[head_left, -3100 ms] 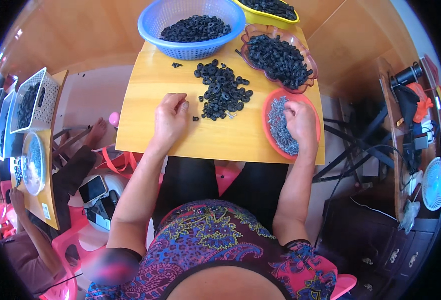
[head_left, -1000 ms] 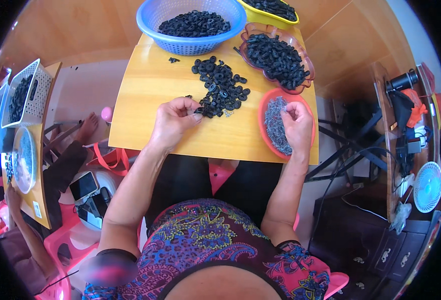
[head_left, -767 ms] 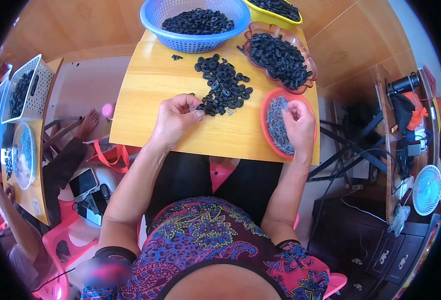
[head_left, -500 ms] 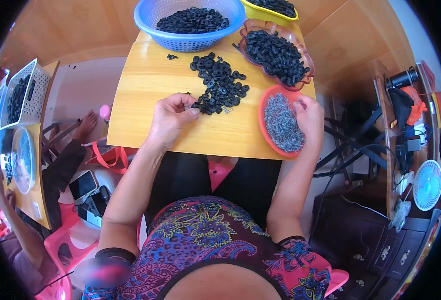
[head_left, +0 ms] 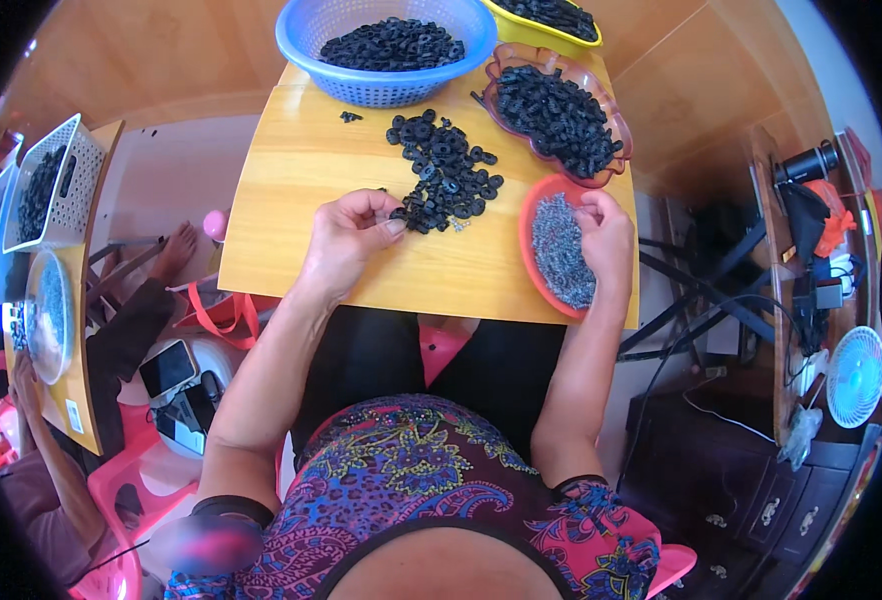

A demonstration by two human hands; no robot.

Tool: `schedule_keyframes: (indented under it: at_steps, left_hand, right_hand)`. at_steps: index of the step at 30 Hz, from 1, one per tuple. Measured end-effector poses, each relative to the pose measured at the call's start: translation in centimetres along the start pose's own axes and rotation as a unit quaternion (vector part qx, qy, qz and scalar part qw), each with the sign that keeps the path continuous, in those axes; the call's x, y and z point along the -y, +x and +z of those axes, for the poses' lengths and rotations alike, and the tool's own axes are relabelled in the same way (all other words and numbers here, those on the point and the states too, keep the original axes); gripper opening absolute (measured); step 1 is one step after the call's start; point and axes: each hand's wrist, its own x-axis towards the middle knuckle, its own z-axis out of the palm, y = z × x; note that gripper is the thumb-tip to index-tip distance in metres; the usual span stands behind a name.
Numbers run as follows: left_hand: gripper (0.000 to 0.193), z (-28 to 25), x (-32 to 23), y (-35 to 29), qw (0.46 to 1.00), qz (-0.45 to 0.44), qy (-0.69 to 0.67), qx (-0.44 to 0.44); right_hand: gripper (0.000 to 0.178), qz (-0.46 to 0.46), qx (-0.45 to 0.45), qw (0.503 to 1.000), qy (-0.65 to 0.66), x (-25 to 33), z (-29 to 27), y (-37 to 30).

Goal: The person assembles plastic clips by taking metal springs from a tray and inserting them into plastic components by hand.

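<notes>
Hiding tray (head_left: 539, 190) contents: right hand (head_left: 606, 235)

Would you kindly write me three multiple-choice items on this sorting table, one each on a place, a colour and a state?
1. Where does the loose pile of black rings lie?
A. on the bare yellow table
B. on the floor
C. in the white basket

2. What colour is the round basket at the table's far edge?
A. green
B. blue
C. white

3. What is the left hand doing?
A. lying flat and open
B. resting in the lap
C. pinching with fingertips at the pile's near edge

Answers:
1 A, the rings sit straight on the tabletop.
2 B, its mesh wall is blue.
3 C, thumb and fingers meet beside the rings; the right hand is at the red dish.
</notes>
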Motion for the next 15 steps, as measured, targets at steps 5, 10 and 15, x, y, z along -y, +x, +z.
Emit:
schedule_keyframes:
  at_steps: [5, 10, 15]
  left_hand:
    - [0.008, 0.1, -0.3, -0.1, 1.000, -0.012, -0.001, 0.019]
    - [0.018, 0.4, -0.4, -0.6, 0.998, -0.009, -0.051, 0.047]
    - [0.021, 0.8, 0.4, -0.6, 0.985, -0.037, -0.145, 0.081]
  right_hand:
    - [0.011, 0.016, 0.043, 0.982, 0.185, 0.5, -0.8, -1.2]
    - [0.010, 0.039, 0.067, 0.932, 0.353, 3.6, -0.7, -3.0]
    - [0.016, -0.098, 0.152, 0.930, 0.321, 9.5, 1.5, -5.7]
